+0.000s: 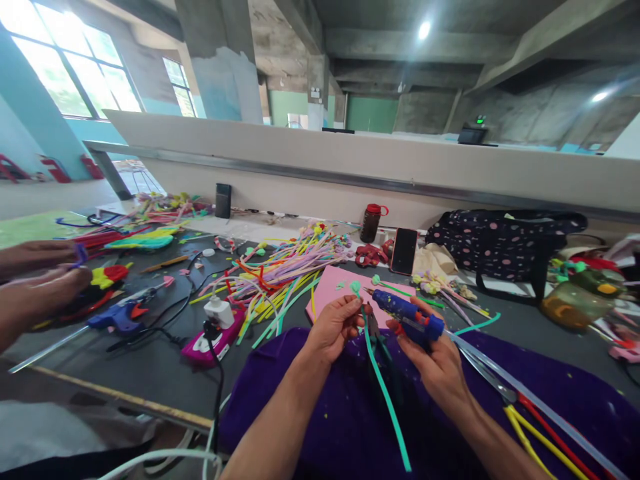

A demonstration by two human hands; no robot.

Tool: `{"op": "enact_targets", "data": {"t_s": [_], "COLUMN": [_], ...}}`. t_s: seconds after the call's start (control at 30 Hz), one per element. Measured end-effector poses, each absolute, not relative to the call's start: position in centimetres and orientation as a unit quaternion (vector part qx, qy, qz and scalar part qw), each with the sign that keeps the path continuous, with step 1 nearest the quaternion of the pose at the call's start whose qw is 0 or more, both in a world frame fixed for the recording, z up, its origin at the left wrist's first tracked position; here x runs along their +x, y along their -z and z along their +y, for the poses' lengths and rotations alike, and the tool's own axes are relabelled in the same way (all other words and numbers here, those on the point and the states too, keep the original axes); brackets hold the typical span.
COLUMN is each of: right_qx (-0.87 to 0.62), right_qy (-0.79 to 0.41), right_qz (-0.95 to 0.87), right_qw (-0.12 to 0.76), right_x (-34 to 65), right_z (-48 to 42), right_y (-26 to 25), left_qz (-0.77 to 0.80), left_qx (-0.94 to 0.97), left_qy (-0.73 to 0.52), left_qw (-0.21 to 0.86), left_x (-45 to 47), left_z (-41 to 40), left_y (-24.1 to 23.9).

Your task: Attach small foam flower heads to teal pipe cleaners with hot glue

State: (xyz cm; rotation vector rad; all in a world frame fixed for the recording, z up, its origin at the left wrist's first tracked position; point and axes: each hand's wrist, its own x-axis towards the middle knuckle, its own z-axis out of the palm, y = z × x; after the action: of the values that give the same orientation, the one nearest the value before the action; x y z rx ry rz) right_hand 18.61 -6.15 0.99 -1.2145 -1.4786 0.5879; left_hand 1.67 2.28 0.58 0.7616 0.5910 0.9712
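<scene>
My left hand (334, 327) pinches a mint-green pipe-cleaner flower stem (384, 392) just under its small green head, and the stem hangs down toward me. My right hand (434, 363) is wrapped around a blue hot glue gun (406, 312). Its nozzle points left, close to the flower head, and a long clear glue stick (520, 390) trails out of its back. Beneath both hands lie a pink sheet (327, 283) and a dark purple cloth (280, 380). Dark-handled pliers (381, 343) rest between my hands, partly hidden.
A co-worker's hands (45, 280) work at the left, beside another blue glue gun (117, 317). A magenta power strip (213, 340) with cords sits left of the cloth. Behind are piled pipe cleaners (295, 260), a phone (403, 251) and a bottle (371, 223). Scissors (510, 395) lie right.
</scene>
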Motion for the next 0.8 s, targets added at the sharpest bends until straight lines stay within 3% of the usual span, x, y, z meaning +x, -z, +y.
{"op": "enact_targets", "data": {"t_s": [0.2, 0.8], "right_qx": [-0.511, -0.527], "right_qy": [-0.147, -0.113], "right_qz": [-0.680, -0.685], "right_qw": [0.504, 0.489], "right_x": [18.7, 19.1], "right_z": [-6.1, -5.5], "right_y": [-0.9, 0.1], "left_qz": [0.273, 0.283], "left_qx": [0.366, 0.382], "left_qy": [-0.449, -0.451], "left_qw": [0.768, 0.755], "left_x": [1.8, 2.1], "left_z": [2.2, 1.8], "left_y": [-0.5, -0.7]}}
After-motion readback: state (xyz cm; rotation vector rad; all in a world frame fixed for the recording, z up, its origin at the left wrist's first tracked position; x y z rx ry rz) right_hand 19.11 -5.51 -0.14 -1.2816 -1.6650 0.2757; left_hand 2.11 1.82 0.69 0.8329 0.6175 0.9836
